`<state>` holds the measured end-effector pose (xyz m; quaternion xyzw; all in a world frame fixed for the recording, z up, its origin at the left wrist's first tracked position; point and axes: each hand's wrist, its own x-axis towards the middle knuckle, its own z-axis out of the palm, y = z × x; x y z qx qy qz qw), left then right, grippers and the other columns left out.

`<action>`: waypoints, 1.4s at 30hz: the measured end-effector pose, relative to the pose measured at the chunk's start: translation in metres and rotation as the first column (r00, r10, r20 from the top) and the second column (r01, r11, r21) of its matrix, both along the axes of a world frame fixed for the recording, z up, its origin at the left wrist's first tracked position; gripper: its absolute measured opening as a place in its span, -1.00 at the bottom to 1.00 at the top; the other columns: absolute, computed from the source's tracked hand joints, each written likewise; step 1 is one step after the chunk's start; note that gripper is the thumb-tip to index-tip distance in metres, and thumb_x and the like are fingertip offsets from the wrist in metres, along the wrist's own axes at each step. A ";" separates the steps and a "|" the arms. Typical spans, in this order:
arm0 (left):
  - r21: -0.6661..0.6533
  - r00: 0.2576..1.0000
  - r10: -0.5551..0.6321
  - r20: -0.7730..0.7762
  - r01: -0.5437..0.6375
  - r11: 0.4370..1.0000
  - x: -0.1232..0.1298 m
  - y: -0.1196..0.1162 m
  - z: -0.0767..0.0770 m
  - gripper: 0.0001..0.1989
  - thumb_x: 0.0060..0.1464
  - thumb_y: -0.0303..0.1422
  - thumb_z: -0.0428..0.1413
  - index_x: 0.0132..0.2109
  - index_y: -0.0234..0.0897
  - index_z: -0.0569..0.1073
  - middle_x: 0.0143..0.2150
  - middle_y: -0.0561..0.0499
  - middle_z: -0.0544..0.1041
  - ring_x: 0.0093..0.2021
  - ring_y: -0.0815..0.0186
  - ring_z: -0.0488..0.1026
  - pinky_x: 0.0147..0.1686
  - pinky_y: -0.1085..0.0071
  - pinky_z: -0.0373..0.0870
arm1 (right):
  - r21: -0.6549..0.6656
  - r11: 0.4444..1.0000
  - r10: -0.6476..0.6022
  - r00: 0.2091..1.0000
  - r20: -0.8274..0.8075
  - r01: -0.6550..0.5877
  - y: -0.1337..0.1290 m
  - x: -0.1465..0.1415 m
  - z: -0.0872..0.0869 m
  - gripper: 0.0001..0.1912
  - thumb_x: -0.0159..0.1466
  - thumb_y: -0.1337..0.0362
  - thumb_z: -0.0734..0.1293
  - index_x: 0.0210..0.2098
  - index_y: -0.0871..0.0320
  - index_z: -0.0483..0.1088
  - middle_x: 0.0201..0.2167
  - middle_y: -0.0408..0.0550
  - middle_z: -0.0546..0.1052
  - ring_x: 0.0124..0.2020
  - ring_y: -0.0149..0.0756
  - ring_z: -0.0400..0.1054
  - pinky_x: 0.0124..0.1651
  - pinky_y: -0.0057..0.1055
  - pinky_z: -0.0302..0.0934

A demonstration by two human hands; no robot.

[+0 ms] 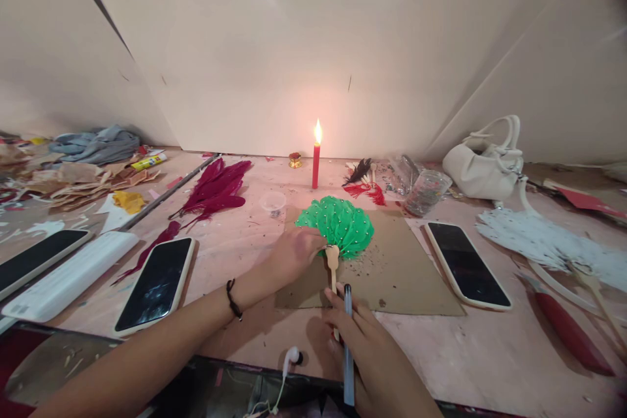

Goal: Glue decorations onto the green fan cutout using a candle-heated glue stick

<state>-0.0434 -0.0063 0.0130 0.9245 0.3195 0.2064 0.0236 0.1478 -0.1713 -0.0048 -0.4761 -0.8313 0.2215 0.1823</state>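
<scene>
A green feather fan (337, 219) dotted with small pearl-like beads lies over a piece of brown cardboard (406, 274). Its pale wooden handle (333, 264) points towards me. My left hand (298, 255) is closed at the fan's lower left, fingertips pressed together where feathers meet handle; anything tiny between them is hidden. Lower down, my right hand (367, 346) grips the handle and also holds a pen-like stick (348, 339), grey with a dark tip, upright between its fingers. Behind the fan stands a lit red candle (316, 166).
Phones lie left (155, 284) and right (467, 264). Dark red feathers (215, 189), a plastic cup (426, 191) and red tassels (367, 191) are further back. At right are a white bag (484, 166), a white feather fan (543, 241) and red-handled pliers (571, 333).
</scene>
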 end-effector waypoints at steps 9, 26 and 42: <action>0.008 1.000 0.000 -0.007 0.000 1.000 0.001 0.001 -0.003 -0.61 0.44 -0.46 -0.04 -0.37 -0.30 0.54 -0.40 -0.01 0.52 -0.36 0.28 0.41 -0.37 0.36 0.16 | 0.005 1.000 0.000 1.000 -0.013 0.000 0.000 0.000 -0.001 -0.39 0.24 0.63 0.19 0.23 0.19 0.41 0.49 0.14 0.25 0.51 -0.01 0.08 0.40 -0.03 0.24; 0.063 1.000 -0.027 -0.013 0.028 0.998 -0.001 0.000 -0.004 -0.65 0.43 -0.45 -0.02 -0.33 -0.29 0.55 -0.39 -0.01 0.52 -0.34 0.29 0.44 -0.34 0.40 0.23 | -0.003 1.000 0.011 1.000 -0.010 -0.012 -0.001 0.001 -0.002 -0.34 0.21 0.65 0.17 0.25 0.20 0.39 0.50 0.14 0.23 0.51 -0.01 0.06 0.41 0.00 0.23; -0.043 0.993 -0.095 0.065 0.098 0.994 -0.007 0.010 -0.001 -0.63 0.46 -0.32 -0.01 -0.23 -0.29 0.64 -0.29 -0.10 0.62 -0.28 0.26 0.54 -0.27 0.39 0.39 | -0.013 1.000 0.002 1.000 0.002 -0.002 0.000 0.001 -0.001 -0.35 0.23 0.64 0.18 0.26 0.19 0.39 0.50 0.12 0.23 0.51 -0.01 0.07 0.41 -0.01 0.24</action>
